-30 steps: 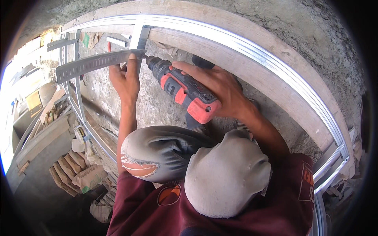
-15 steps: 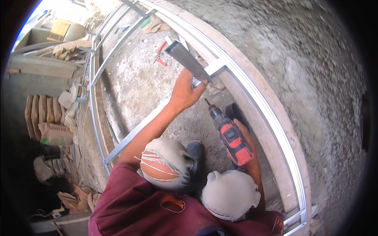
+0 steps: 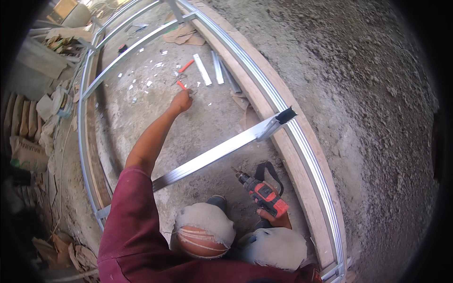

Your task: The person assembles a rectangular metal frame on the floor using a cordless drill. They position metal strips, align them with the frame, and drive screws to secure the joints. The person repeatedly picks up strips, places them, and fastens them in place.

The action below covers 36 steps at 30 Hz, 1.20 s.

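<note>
Several crossbars (image 3: 214, 153) are set, strips (image 3: 202, 69) left loose; the drill (image 3: 267, 195) is gripped by the right hand (image 3: 276, 219); whether the left hand (image 3: 181, 100) is closed cannot be told.

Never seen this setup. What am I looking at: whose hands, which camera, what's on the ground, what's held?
No machine here: someone works bare-handed. The pictures come from the left of two fisheye cameras worn on the head, looking down, so straight edges bend toward the rim. The right hand holds a red-and-black drill. The left hand reaches out beside red-handled pliers; whether it touches them isn't clear. On the rough ground also lie metal strips and small pale scraps. A silvery metal frame runs around, with a crossbar between the two hands.
</note>
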Motion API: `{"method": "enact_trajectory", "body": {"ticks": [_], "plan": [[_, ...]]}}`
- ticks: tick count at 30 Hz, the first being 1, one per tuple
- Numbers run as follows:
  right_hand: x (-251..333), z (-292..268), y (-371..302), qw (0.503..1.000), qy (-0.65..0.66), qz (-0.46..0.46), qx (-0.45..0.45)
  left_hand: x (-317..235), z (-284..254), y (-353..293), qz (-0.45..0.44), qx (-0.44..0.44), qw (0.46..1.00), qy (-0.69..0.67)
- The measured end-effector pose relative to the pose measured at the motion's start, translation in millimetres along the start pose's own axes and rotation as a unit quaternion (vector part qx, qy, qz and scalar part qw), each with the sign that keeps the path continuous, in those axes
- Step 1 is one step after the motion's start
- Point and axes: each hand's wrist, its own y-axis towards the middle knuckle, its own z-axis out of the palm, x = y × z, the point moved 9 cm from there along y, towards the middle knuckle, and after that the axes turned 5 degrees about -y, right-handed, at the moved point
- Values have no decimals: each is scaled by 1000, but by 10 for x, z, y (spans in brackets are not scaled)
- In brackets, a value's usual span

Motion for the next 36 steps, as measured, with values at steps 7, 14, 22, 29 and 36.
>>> {"method": "enact_trajectory", "body": {"ticks": [7, 14, 22, 29, 36], "plan": [[-122, -194, -291, 998, -3, 40, -57, -79, 541, 126, -22, -151, 987, 42], [-246, -140, -455, 996, 4, 50, -74, -136, 481, 81, -33, -188, 981, -48], [-114, -187, -332, 986, 128, 74, -78, -53, -36, 68, -30, -141, 988, -59], [161, -261, -395, 943, 326, -10, -65, -2206, -1516, -1225, 170, -173, 965, -96], [420, -288, -333, 946, 304, -107, -17, -3156, -936, -2479, 48, -10, 809, -586]]}}
